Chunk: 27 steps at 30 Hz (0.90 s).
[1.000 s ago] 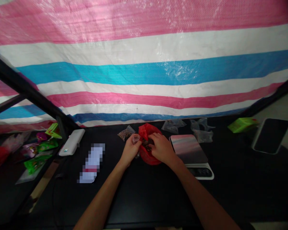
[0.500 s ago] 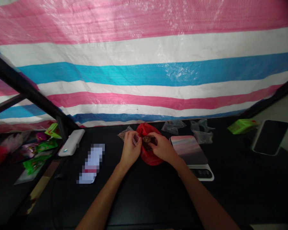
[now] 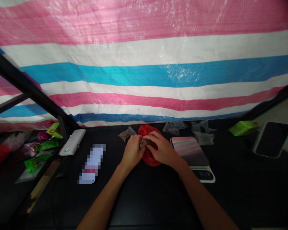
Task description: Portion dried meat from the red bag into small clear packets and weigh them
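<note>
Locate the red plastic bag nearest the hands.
In the head view, the red plastic bag sits just below centre on the black tabletop, partly under the right hand, between the left hand and the white, shiny-topped scale.

Two hands (image 3: 163, 148); one scale (image 3: 190, 151); one power bank (image 3: 73, 142).

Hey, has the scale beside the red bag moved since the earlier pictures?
No. The scale keeps its place relative to the green box on the right; both drift slightly together in view.
</note>
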{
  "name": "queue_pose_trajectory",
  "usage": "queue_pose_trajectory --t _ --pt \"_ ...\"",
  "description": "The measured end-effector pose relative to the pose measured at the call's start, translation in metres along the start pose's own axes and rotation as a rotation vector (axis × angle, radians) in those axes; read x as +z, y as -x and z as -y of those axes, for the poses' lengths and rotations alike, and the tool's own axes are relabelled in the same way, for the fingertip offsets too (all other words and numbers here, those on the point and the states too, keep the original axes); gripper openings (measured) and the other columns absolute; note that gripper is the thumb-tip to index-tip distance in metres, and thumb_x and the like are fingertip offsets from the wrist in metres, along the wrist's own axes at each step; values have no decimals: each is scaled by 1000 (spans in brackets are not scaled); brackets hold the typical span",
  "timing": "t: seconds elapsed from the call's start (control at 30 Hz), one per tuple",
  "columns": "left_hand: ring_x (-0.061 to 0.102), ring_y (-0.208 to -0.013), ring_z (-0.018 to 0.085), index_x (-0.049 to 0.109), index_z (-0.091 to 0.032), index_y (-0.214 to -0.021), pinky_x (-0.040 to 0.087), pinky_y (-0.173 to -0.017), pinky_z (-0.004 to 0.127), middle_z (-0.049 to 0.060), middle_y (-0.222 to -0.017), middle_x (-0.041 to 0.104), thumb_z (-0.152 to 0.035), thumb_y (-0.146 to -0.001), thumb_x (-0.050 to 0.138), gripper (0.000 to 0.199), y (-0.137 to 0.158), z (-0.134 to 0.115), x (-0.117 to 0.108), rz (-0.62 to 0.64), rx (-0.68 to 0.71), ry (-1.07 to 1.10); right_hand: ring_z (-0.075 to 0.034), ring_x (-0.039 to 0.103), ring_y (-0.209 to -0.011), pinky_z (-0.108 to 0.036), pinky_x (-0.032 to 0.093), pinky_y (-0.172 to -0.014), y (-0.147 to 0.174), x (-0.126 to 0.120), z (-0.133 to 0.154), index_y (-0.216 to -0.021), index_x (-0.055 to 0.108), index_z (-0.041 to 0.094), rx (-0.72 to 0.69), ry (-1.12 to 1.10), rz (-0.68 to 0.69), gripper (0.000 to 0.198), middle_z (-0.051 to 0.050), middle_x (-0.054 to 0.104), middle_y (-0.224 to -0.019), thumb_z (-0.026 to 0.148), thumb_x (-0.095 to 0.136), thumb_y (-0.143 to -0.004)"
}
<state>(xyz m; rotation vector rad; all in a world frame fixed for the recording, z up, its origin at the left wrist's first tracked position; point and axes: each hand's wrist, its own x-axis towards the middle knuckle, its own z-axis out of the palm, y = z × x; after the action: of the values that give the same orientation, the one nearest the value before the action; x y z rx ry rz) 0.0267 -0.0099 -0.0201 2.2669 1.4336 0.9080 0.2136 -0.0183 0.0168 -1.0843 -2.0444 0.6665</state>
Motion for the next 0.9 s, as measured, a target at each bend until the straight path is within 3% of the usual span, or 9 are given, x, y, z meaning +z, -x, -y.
queue_pose_trajectory --t 0.13,0.3,0.57,0.7,0.8,0.9 --pt "56 -99 28 58 -20 -103 48 -88 43 9 -103 63 -12 -85 59 20 1 0 2 38 -9 25 -24 59 -118 -40 47 -108 1 -1 9 -131 66 27 -52 59 34 47 -8 62 -126 9 61 -88" --pt "57 -101 26 60 -20 -107 48 -90 40 9 -105 65 -12 -83 62 25 1 -1 4 9 -65 190 -22 62 -115 -38 50 -104 0 -2 11 -140 58 31 6 -58 40 56 -6 62 -128 9 60 -89" --pt "64 -97 23 63 -21 -106 48 -88 35 6 -102 68 -25 -88 67 19 -1 -7 4 -48 -172 409 -21 58 -125 -40 44 -113 0 1 9 -126 67 29 -135 -63 -17 42 -5 63 -133 8 46 -98" --pt "64 -95 21 63 -20 -107 49 -86 32 6 -103 69 -16 -83 66 24 1 -6 6 -34 -187 415 -22 63 -113 -39 49 -105 1 1 7 -127 66 27 -76 -3 -7 33 -6 66 -124 16 60 -96" --pt "65 -92 21 63 -20 -108 49 -83 31 6 -103 69 -24 -87 67 22 1 -6 7 -23 -191 402 -21 65 -99 -36 52 -94 0 -1 2 -125 65 25 -30 16 -22 28 -6 67 -112 23 62 -97" --pt "63 -83 17 60 -20 -104 48 -78 28 3 -95 67 -33 -90 67 20 -1 -7 6 -49 -224 429 -21 65 -109 -35 50 -99 -1 -7 -4 -123 64 26 -53 -17 -85 28 -6 66 -119 16 55 -98"
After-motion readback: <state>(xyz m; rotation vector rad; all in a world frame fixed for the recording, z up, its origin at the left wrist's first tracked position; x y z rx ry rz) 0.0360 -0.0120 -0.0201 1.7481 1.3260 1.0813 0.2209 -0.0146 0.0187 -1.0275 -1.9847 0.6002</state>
